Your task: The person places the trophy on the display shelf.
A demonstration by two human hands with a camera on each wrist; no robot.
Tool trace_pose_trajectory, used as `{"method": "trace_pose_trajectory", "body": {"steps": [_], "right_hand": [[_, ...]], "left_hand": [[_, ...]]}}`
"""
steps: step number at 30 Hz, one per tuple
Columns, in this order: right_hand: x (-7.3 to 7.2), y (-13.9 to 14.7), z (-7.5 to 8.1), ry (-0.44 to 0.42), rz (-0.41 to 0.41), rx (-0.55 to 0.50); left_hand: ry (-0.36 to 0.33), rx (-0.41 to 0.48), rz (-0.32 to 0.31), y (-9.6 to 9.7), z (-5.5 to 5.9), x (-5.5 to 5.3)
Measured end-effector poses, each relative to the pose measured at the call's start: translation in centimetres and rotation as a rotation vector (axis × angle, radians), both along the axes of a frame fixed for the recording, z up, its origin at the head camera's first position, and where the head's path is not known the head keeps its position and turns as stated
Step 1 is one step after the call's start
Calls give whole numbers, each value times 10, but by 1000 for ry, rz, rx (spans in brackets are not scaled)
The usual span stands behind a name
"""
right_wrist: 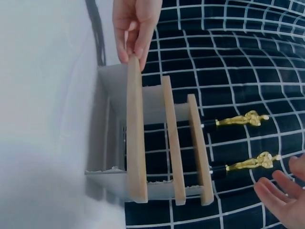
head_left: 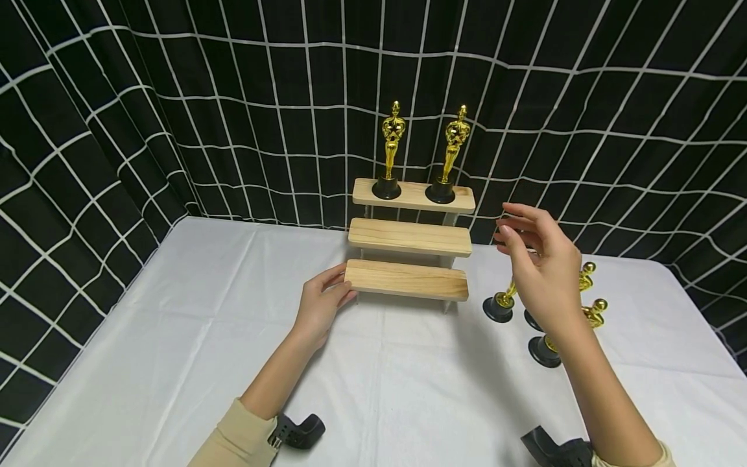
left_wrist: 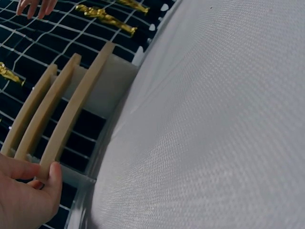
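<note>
A three-tier wooden display stand (head_left: pixel 408 279) with pale side supports stands on the white cloth. My left hand (head_left: pixel 321 305) pinches the left end of its lowest shelf, thumb on one face and fingers on the other, as the left wrist view also shows. Two golden statuettes on black bases, one at left (head_left: pixel 391 149) and one at right (head_left: pixel 452 149), stand upright on the top shelf. My right hand (head_left: pixel 545 272) hovers to the right of the stand with fingers loosely bent and nothing in them. Below it, three more statuettes (head_left: pixel 498 308) stand on the table, partly hidden by the hand and forearm.
A white cloth (head_left: pixel 163 337) covers the table. Behind and at both sides hangs a black curtain with a white grid (head_left: pixel 262 97), close behind the stand. A black wrist mount (head_left: pixel 300 431) sits on the left wrist, and another (head_left: pixel 554 447) on the right.
</note>
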State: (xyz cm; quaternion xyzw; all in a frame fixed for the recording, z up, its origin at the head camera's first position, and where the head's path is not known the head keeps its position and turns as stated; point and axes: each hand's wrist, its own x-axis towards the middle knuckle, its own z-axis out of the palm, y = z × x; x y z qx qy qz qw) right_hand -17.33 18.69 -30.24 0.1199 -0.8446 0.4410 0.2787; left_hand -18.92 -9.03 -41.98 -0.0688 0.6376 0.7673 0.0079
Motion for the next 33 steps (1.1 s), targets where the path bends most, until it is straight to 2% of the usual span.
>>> {"method": "trace_pose_trajectory", "body": {"steps": [11, 22, 33], "right_hand": [[26, 14, -9, 41, -29, -26], [48, 34, -13, 68, -113, 5], [62, 58, -21, 59, -233, 24]], "left_hand": [[-4, 2, 1, 0, 0, 0], [-10, 5, 2, 0, 0, 0], [-11, 0, 10, 0, -2, -1]]}}
